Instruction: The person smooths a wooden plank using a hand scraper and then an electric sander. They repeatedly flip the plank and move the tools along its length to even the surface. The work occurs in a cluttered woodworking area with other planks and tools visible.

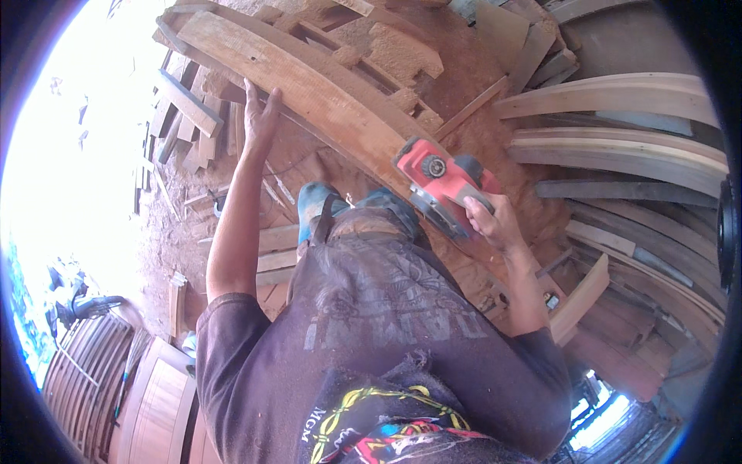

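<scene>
Head view: one planer, one plank

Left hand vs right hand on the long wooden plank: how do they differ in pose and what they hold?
The left hand lies open and flat on the long wooden plank, fingers spread, holding nothing; the right hand is closed around the handle of the red electric planer. The left arm is stretched far out; the right arm is bent and closer to the body. Both are bare, and both bear on the same plank, the right through the planer.
</scene>
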Tool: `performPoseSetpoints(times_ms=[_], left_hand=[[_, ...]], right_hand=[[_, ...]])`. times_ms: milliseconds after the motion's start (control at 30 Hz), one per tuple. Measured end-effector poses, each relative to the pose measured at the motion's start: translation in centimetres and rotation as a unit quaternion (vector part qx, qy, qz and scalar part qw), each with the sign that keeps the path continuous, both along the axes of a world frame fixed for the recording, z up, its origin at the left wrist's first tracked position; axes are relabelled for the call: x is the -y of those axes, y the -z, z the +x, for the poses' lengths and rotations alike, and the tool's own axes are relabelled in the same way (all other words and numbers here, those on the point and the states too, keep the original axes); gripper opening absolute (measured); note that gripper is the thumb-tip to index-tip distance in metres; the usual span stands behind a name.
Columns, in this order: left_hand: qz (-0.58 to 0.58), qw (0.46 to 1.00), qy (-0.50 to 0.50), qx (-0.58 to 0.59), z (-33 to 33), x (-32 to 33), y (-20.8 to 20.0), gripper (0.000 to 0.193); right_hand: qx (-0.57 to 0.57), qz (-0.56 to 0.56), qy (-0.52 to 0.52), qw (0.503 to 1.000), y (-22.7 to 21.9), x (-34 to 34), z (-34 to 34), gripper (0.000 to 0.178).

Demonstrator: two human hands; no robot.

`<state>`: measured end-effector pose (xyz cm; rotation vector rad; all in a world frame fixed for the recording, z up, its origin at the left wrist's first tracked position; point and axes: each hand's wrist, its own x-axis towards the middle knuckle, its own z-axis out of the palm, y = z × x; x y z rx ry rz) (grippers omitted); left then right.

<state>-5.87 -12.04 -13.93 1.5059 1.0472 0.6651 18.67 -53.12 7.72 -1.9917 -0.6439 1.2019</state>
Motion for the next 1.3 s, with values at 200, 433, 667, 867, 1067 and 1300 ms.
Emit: performPoseSetpoints(times_ms=[200,433,667,867,1067,1300], left_hand=[[-0.016,1.000,0.023,-0.004,-0.5,0.6,-2.7,0.089],[-0.011,0.995,0.092,0.032,-2.9,-0.5,-1.1,0.089],[-0.008,0.989,0.131,-0.074,-2.3,0.8,-3.9,0.106],[-0.048,0.980,0.103,-0.164,-0.7,1.8,-5.7,0.107],[-0.071,0.964,0.117,-0.230,-0.1,1.5,-7.2,0.103],[-0.067,0.966,0.106,-0.228,-0.1,1.2,-7.5,0.106]], right_hand=[[0.014,0.028,-0.026,0.999,0.4,-6.7,-0.7,0.041],[0.015,0.009,-0.073,0.997,1.3,-18.3,-1.7,0.044],[0.035,0.009,-0.118,0.992,2.9,-31.4,-2.5,0.044],[0.088,0.112,-0.181,0.973,4.1,-43.9,-4.1,0.043],[0.046,0.091,-0.161,0.982,6.0,-58.6,-6.7,0.056],[-0.034,0.109,-0.183,0.976,7.1,-65.7,-7.0,0.052]])
